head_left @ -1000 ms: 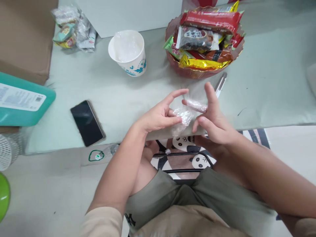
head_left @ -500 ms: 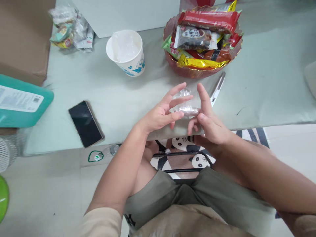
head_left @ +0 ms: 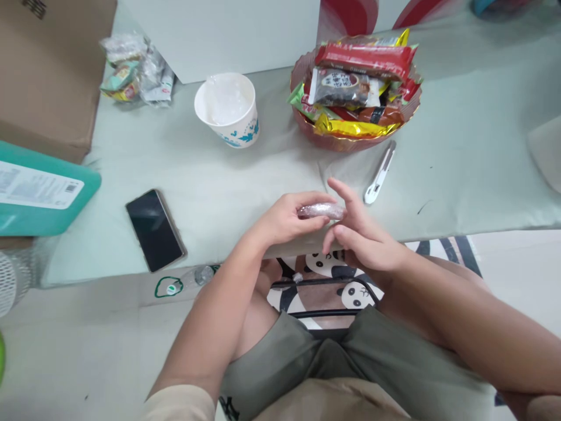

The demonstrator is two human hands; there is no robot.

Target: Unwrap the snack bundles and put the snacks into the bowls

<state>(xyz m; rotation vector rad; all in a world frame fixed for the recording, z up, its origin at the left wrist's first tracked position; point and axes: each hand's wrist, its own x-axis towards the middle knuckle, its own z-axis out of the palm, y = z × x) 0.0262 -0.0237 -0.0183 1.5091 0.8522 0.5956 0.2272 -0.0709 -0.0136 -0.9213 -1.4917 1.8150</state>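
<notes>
Between the thumb and fingers of my left hand (head_left: pixel 287 217) lies a small oblong thing wrapped in shiny clear plastic (head_left: pixel 322 211), pinkish underneath; its kind I cannot make out. My left hand is closed on it, near the table's front edge. My right hand (head_left: pixel 362 228) is at the thing's right end, index finger stretched out and the other fingers partly curled and apart. Whether it touches the wrap there, I cannot tell. Beyond my right hand a white utility knife (head_left: pixel 380 172) rests on the cloth.
A gold-rimmed bowl (head_left: pixel 307 131) of packaged snacks stands behind my hands. Left of it is a paper cup (head_left: pixel 245 126) with clear plastic inside. A phone (head_left: pixel 155 230), a green container (head_left: pixel 48 204), crumpled wrappers (head_left: pixel 138 70) and a cardboard box (head_left: pixel 48 76) are at the left.
My left hand's spread fingers have closed around the wrapped thing. The loose plastic that stood up above it now lies close around it. Both hands are slightly lower in view, which has shifted.
</notes>
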